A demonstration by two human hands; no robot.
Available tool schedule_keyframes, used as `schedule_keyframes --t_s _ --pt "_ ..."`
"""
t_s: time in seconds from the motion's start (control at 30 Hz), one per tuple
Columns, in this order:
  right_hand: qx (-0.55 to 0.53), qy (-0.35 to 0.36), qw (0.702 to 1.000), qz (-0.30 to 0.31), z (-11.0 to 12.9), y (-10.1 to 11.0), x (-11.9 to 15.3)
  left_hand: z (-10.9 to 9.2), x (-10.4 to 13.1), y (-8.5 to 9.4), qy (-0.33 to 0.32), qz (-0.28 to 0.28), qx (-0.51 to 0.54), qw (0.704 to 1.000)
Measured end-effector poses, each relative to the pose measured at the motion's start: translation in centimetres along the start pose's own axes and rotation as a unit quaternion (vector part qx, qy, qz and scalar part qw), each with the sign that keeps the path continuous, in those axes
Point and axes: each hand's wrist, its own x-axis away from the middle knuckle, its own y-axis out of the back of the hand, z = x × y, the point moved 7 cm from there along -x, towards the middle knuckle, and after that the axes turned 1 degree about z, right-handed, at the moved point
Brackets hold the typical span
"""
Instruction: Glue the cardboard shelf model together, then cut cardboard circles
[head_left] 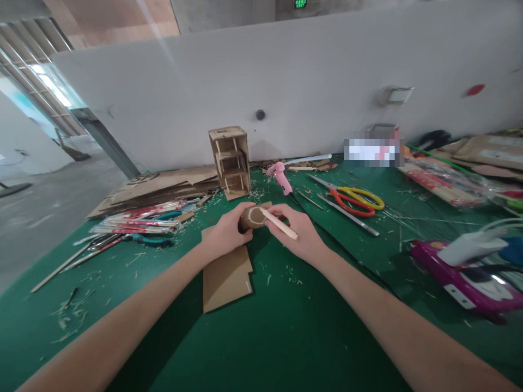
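Observation:
My left hand (227, 231) is wrapped round the left side of a small brown cardboard piece (254, 216) with a pale ring on its top. In my right hand (300, 231) is a short light wooden stick (281, 224), pinched between the fingers, its far end at the edge of the ring. Beneath my left hand a notched flat cardboard sheet (226, 280) lies on the green table. Behind the hands stands an upright cardboard shelf-like box (229, 163) with thin wooden posts. A pink glue gun (281, 178) rests to the right of that box.
Red-handled scissors (353, 204) and yellow-handled ones (363, 195) lie right, near a metal blade (351, 216). A purple power strip (461, 283) sits far right. Wrapped sticks (139, 220), teal-handled pliers (151, 240) and stacked cardboard (163, 185) are left. A black cable (343, 250) crosses the table.

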Motion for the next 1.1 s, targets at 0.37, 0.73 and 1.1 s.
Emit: schedule_keyframes --t_s 0.37,0.73,1.1 --pt "0.035 -0.016 0.999 0.028 -0.1 -0.3 -0.1 0.1 0.0 -0.1 0.004 0.017 -0.004 1.0" --pt "0.061 -0.025 0.998 0.01 -0.8 -0.2 -0.3 0.2 -0.2 -0.2 0.004 0.011 -0.005 1.0" --pt "0.071 -0.03 0.997 -0.027 -1.0 0.4 -0.2 -0.1 0.0 0.0 -0.005 0.012 -0.003 1.0"
